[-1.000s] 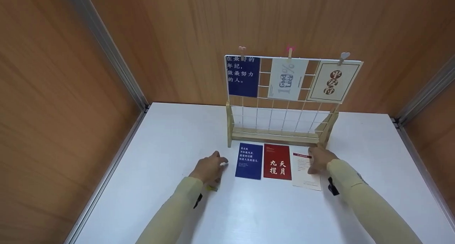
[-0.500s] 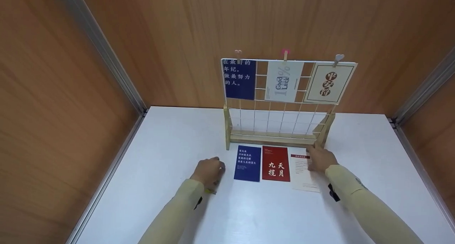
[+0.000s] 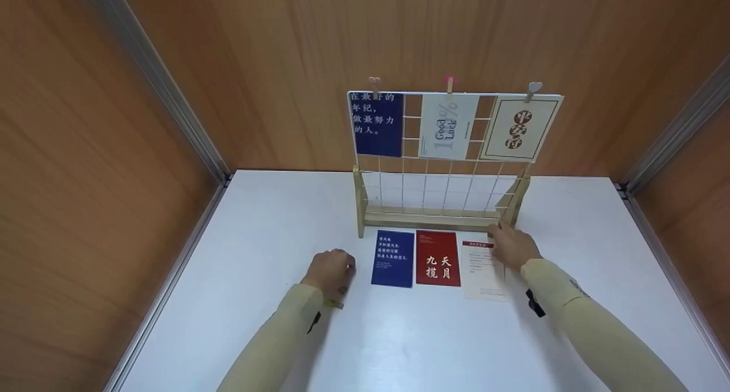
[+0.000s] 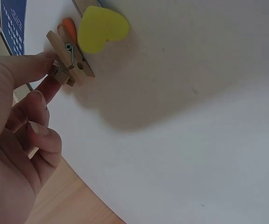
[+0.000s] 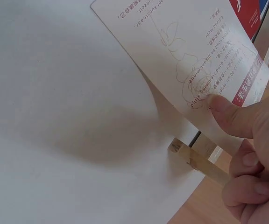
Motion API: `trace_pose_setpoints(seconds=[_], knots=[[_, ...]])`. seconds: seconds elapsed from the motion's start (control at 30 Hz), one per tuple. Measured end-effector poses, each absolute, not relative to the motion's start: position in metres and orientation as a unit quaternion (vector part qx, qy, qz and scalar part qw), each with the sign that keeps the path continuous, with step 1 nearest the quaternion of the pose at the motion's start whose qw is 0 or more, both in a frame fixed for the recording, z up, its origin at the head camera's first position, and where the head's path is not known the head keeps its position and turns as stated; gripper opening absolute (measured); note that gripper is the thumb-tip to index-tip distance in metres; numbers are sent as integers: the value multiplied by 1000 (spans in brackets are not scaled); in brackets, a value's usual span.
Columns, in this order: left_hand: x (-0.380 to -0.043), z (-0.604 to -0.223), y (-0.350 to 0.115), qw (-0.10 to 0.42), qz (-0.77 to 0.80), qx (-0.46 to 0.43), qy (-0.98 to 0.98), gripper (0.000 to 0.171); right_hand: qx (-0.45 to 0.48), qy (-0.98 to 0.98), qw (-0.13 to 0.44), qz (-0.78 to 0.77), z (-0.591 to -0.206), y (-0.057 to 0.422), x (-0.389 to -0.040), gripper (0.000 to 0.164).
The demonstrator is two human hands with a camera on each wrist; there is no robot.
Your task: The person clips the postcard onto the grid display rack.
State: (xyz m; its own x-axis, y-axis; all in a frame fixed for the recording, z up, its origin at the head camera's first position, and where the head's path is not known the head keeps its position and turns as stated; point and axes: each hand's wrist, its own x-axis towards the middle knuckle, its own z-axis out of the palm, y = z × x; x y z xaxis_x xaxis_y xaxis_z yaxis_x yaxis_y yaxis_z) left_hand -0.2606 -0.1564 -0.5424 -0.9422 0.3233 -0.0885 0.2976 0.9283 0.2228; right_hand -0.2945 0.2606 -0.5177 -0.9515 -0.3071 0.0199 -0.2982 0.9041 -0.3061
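Observation:
My right hand (image 3: 513, 248) pinches the right edge of a white card (image 5: 176, 56), thumb on its printed face. That edge is bent up off the table in the right wrist view. My left hand (image 4: 17, 107) pinches a small wooden clothespin (image 4: 69, 53) between thumb and forefinger, with an orange tip showing behind it. Beside it lies a yellow heart (image 4: 102, 29) on another wooden clip. A red card (image 3: 438, 258) and a blue card (image 3: 393, 259) lie left of the white one, in a row before the rack.
A white wire grid rack (image 3: 425, 189) on wooden feet stands behind the cards. Along its top hang a dark blue card (image 3: 378, 141), a "Good Luck" card (image 3: 447, 126) and a cream card (image 3: 520, 129), each under a clothespin. Wood-grain panels (image 3: 285, 67) wall the table.
My left hand's fingers have drawn in round the clothespin. My right hand has lifted the white card's right edge slightly. The head view has shifted a little.

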Motion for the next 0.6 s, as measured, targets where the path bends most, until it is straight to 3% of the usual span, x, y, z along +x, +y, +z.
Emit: trace_pose_setpoints(seconds=[0.27, 0.6], knots=[[-261, -539, -156, 71, 124, 154, 978, 11, -172, 973, -7, -153, -506, 258, -294, 27], [-261, -535, -157, 78, 189, 122, 971, 17, -155, 972, 43, -171, -478, 261, -298, 19]])
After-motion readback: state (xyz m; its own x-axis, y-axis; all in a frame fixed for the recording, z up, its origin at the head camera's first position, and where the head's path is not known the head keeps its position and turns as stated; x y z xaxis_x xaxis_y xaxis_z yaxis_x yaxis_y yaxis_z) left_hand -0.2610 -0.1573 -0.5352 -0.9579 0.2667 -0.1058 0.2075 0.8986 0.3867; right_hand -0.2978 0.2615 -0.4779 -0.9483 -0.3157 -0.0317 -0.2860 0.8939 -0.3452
